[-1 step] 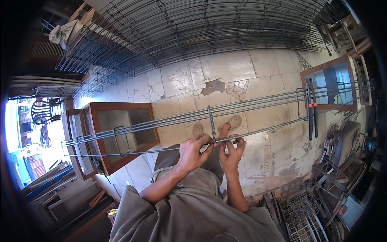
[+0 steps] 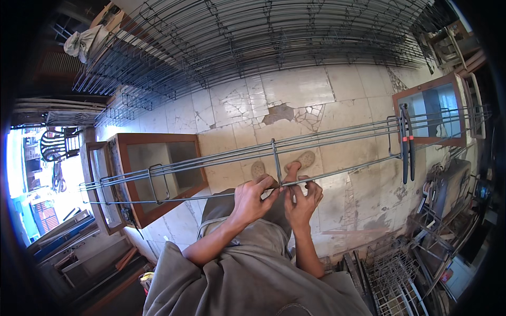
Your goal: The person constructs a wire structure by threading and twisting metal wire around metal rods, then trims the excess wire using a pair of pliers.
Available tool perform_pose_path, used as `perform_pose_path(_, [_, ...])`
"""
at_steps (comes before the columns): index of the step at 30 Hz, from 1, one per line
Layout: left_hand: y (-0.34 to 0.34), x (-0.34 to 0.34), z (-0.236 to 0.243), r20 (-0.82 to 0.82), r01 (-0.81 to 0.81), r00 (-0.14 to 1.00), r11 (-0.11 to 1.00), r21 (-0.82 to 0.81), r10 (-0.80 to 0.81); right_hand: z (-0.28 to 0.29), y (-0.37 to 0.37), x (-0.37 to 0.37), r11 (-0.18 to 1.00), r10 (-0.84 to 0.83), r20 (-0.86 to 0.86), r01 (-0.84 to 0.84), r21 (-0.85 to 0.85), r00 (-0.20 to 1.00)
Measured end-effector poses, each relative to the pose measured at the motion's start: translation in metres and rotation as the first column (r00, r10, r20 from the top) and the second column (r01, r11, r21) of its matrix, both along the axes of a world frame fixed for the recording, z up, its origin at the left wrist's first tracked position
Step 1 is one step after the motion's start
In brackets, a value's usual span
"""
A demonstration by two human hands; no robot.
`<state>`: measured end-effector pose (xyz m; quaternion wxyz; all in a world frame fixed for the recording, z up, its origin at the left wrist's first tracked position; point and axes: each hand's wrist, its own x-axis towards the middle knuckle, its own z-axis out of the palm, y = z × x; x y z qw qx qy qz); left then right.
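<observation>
A long grey wire frame (image 2: 342, 138) of several parallel rods stretches across the view at waist height. My left hand (image 2: 252, 199) and my right hand (image 2: 304, 203) are side by side on its nearest rod, at the middle. Both pinch the rod where a short cross wire (image 2: 275, 158) meets it. A black clamp tool with red marks (image 2: 406, 142) hangs on the frame's right end. Below the frame, my two sandalled feet (image 2: 303, 159) stand on the tiles.
A wooden cabinet with glass panels (image 2: 158, 174) lies on the floor at left, another (image 2: 432, 110) at right. Stacked wire mesh panels (image 2: 237, 42) fill the far side. More wire racks (image 2: 395, 274) pile up at lower right. The tiled floor (image 2: 295, 89) is cracked.
</observation>
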<state>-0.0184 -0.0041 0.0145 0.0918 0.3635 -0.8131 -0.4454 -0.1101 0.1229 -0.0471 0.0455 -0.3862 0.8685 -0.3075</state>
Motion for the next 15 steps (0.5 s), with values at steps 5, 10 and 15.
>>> perform_pose_path(5, [0.000, 0.001, -0.002, -0.005, 0.015, 1.000, 1.000, -0.019, -0.015, -0.016, 0.007, 0.012, 0.966, 0.082, 0.356, 0.014, -0.258, 0.931])
perform_pose_path(10, [0.002, 0.002, -0.007, -0.026, -0.001, 1.000, 0.999, -0.033, 0.000, -0.020, 0.001, 0.033, 0.886, 0.068, 0.598, 0.228, -0.405, 0.799])
perform_pose_path(15, [-0.001, -0.001, 0.002, -0.025, 0.018, 1.000, 0.999, -0.048, -0.019, -0.022, 0.007, -0.013, 0.899, 0.346, 0.643, -0.046, -0.435, 0.683])
